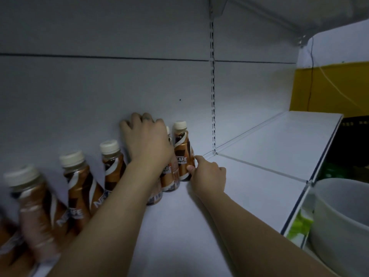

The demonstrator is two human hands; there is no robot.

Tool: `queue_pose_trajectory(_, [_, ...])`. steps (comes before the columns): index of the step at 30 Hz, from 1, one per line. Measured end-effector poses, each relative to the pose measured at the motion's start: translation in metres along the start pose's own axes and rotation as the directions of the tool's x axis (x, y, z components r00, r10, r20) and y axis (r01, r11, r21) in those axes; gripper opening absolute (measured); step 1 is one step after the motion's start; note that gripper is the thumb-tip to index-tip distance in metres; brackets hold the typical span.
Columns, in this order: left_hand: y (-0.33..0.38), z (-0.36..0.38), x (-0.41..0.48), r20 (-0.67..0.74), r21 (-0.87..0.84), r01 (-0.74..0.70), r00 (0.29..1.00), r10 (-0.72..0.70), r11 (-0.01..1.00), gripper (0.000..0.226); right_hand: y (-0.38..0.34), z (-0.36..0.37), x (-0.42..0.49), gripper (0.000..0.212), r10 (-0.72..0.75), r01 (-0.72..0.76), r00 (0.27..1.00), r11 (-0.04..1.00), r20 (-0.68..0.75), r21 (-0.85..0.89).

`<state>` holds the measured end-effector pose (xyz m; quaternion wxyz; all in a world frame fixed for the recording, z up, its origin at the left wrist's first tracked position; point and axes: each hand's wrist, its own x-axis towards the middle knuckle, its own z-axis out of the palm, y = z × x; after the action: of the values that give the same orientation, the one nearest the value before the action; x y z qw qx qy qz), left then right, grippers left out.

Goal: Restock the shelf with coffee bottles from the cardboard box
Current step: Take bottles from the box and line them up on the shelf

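Observation:
A row of brown coffee bottles with cream caps (75, 176) stands along the back of the white shelf (199, 226), running from the lower left toward the centre. My left hand (145, 140) reaches over the row and is curled down over the top of one bottle, whose base (154, 198) shows under my wrist. My right hand (207, 174) is at the rightmost bottle (182, 152), thumb on its front and index finger behind its right side. The nearest bottle (26, 188) at the far left is blurred. The cardboard box is not in view.
A slotted metal upright (213, 96) divides the back panel. Right of it lies a bare white shelf section (279, 140). A large white tub (339, 216) and green packaging (299, 222) sit below at the lower right. Another shelf (279, 11) hangs overhead.

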<state>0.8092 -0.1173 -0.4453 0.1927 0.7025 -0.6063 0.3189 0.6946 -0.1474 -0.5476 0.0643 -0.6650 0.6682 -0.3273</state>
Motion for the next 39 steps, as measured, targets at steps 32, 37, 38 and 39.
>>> queue_pose_trajectory(32, [-0.292,-0.145,-0.134,0.382,-0.1,0.111,0.922,-0.064,0.989,0.053,-0.235,-0.031,-0.191,0.054,-0.543,0.513,0.835,0.709,-0.089,0.484])
queue_pose_trajectory(37, [-0.295,-0.128,-0.12,0.39,-0.159,0.08,0.921,-0.012,0.984,0.041,-0.259,-0.028,-0.172,0.053,-0.528,0.527,0.843,0.773,-0.104,0.353])
queue_pose_trajectory(38, [-0.297,-0.128,-0.119,0.384,-0.161,0.073,0.923,-0.006,0.984,0.04,-0.262,-0.025,-0.17,0.051,-0.54,0.547,0.835,0.791,-0.11,0.274])
queue_pose_trajectory(39, [-0.299,-0.127,-0.118,0.376,-0.158,0.059,0.927,0.005,0.986,0.04,-0.264,-0.021,-0.169,0.048,-0.553,0.567,0.824,0.8,-0.126,0.196])
